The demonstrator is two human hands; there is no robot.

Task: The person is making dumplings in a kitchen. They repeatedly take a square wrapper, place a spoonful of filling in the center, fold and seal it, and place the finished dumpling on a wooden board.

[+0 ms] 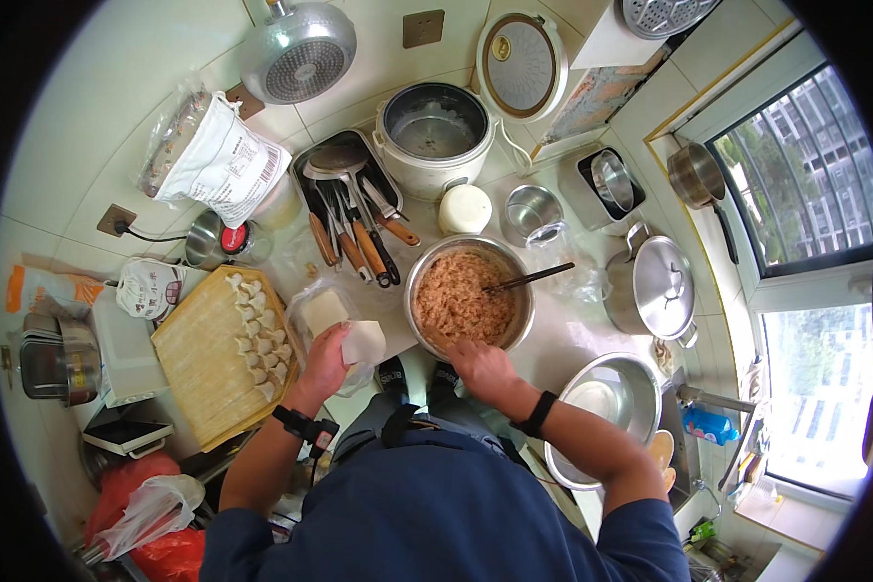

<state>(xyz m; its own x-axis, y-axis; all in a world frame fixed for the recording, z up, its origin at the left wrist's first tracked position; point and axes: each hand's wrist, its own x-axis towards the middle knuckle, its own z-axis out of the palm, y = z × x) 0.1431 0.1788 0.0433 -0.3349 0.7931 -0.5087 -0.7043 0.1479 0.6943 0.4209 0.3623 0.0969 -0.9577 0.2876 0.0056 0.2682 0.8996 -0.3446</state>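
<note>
My left hand (325, 364) holds a thin square dough wrapper (364, 342) between thumb and fingers. Just behind it, a stack of wrappers (325, 311) lies in a clear plastic bag. My right hand (484, 369) is at the near rim of a steel bowl (529, 313), fingers bent down over the edge; whether they grip anything is hidden. Minced filling (462, 295) fills the bowl, and dark chopsticks (535, 278) stick out of it to the right. Several folded dumplings (262, 338) sit in rows along the right side of a wooden board (204, 356) at left.
Behind the bowl are a white-lidded jar (465, 209), an open rice cooker (433, 167) and a tray of utensils (393, 182). To the right stand a steel cup (532, 214), a lidded pot (651, 287) and a large metal basin (611, 400) beside the sink (687, 436).
</note>
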